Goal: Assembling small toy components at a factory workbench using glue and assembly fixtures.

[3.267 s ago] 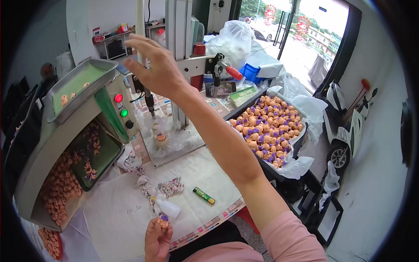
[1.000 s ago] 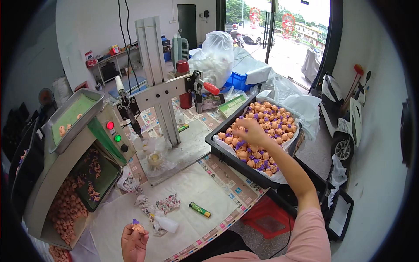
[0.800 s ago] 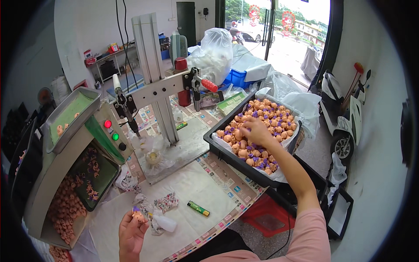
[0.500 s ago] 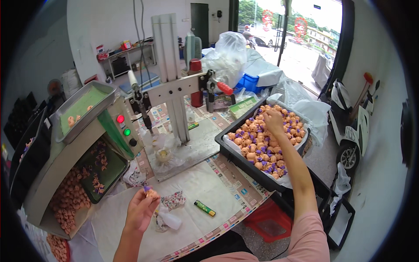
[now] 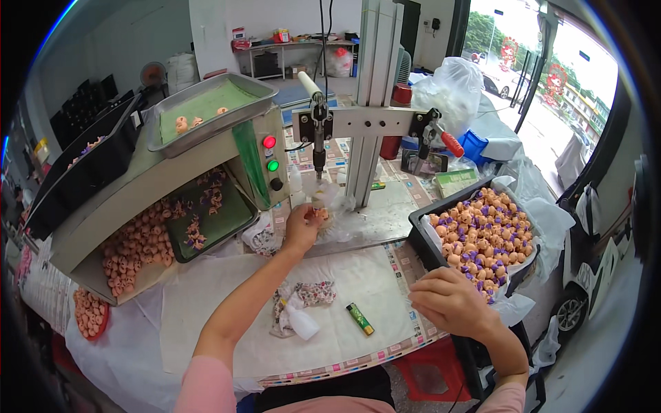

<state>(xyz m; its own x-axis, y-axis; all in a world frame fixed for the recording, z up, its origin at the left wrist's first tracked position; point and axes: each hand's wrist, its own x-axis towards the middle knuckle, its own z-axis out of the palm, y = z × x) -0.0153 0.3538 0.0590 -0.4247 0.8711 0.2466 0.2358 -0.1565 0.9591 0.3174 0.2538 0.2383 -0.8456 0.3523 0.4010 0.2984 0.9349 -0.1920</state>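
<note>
My left hand (image 5: 300, 228) reaches forward to the hand press (image 5: 319, 138). Its fingers pinch a small peach-coloured doll head (image 5: 321, 215) just below the press's upright rod, at the plastic-wrapped fixture (image 5: 337, 224). The hand and the plastic partly hide the head. Above the table's right front edge hovers my right hand (image 5: 451, 303), fingers bent and drawn together. Whatever those fingers might hold is hidden. Beyond it stands a black crate (image 5: 421, 237) lined with white plastic and full of peach doll heads (image 5: 482, 230) with purple parts.
Left of the press is a beige machine housing (image 5: 96, 241) with a green tray (image 5: 227, 237) and heaped heads inside. A metal tray (image 5: 265, 91) rests on top. A green glue-stick-like tube (image 5: 359, 319), a floral cloth (image 5: 318, 292) and a white bottle (image 5: 301, 323) lie on the table.
My left hand has moved forward with the doll head, from above the table to the press fixture. My right hand has come back out of the crate toward me. The view has swung left.
</note>
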